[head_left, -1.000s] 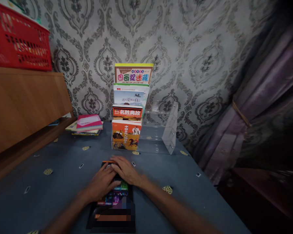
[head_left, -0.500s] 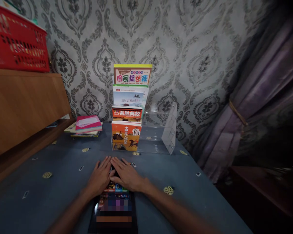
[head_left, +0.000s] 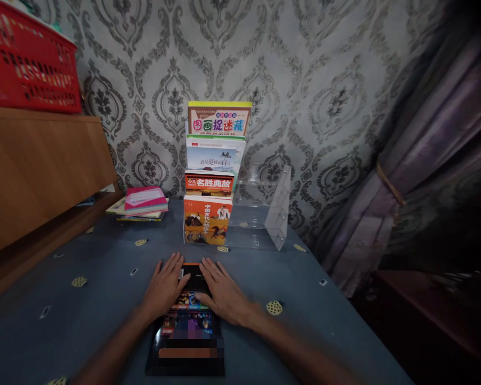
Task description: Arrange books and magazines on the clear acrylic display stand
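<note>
A dark book with small colourful pictures on its cover (head_left: 190, 321) lies flat on the table in front of me, partly blurred out near its close end. My left hand (head_left: 165, 286) rests flat over the book's far left edge, fingers stretched forward. On the opposite edge lies my right hand (head_left: 225, 294), its fingers also straight and flat. The two hands are apart, with the far part of the cover showing between them. Beyond them, an orange book (head_left: 208, 222) stands in the lowest tier of a clear plastic rack (head_left: 278, 208).
Several more books, including a red-titled one (head_left: 209, 183), stand in the rack's left column. A pink book (head_left: 146, 197) tops a stack at the back left. A red basket (head_left: 32, 69) sits on a wooden cabinet (head_left: 44, 171). A purple curtain (head_left: 385, 208) hangs at right.
My hands have moved apart from the middle of the book toward its two sides, uncovering more of the cover. The view has shifted slightly.
</note>
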Demonstrator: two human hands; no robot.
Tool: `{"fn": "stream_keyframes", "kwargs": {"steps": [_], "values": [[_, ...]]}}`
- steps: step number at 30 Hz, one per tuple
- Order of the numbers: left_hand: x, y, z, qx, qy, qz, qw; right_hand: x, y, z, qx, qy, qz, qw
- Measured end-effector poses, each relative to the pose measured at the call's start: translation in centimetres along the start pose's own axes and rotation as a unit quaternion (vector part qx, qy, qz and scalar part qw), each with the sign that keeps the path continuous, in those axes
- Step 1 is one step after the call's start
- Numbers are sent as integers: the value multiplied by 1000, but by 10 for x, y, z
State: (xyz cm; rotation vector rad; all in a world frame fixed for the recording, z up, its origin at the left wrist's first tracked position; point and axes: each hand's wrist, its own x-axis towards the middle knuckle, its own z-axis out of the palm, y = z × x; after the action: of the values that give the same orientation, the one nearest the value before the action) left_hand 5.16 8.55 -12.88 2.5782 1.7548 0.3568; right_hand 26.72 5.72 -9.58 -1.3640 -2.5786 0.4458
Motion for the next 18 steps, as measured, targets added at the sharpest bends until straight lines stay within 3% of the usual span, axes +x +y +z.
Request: {"fn": "stream_keyframes", "kwargs": {"steps": [7, 18], "values": [[-1, 2, 0, -8, 19, -6, 1000, -27, 0, -8, -1, -15, 15, 1000], [-2, -1, 2, -11, 47, -2, 999, -37, 5, -1, -10, 9, -17, 1000]]}}
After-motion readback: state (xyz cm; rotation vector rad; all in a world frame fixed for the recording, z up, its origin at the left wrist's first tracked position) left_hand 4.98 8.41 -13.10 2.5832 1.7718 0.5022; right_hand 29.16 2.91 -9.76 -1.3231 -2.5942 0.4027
